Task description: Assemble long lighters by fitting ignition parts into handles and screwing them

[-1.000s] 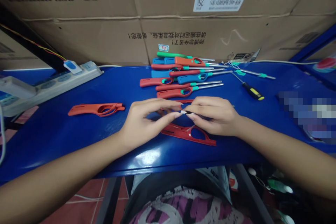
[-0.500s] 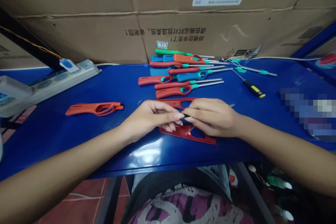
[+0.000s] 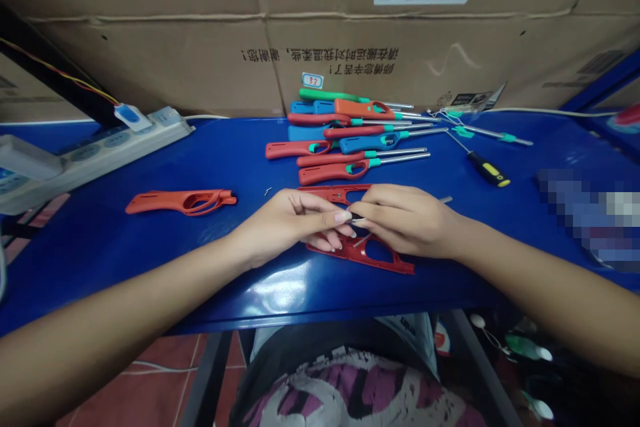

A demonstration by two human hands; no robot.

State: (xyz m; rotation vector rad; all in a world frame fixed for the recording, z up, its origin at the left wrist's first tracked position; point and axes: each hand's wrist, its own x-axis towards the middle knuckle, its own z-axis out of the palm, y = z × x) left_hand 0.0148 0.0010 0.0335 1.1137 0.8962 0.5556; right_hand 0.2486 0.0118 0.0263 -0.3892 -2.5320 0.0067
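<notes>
Blue table (image 3: 250, 167): fingers (image 3: 325, 221) mostly hide black part (image 3: 355, 217).

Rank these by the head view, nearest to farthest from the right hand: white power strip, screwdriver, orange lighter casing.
1. Screwdriver: beyond the right hand, to its right.
2. Orange lighter casing: left, past the left hand.
3. White power strip: farthest left.

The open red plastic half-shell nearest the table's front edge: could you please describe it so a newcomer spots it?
On the glossy blue table, find the left hand and right hand meeting. Just below them in view, partly hidden, lies the open red plastic half-shell with an oval opening. Unlike the red plastic half-shell behind it, its right end slants toward the front edge.
</notes>
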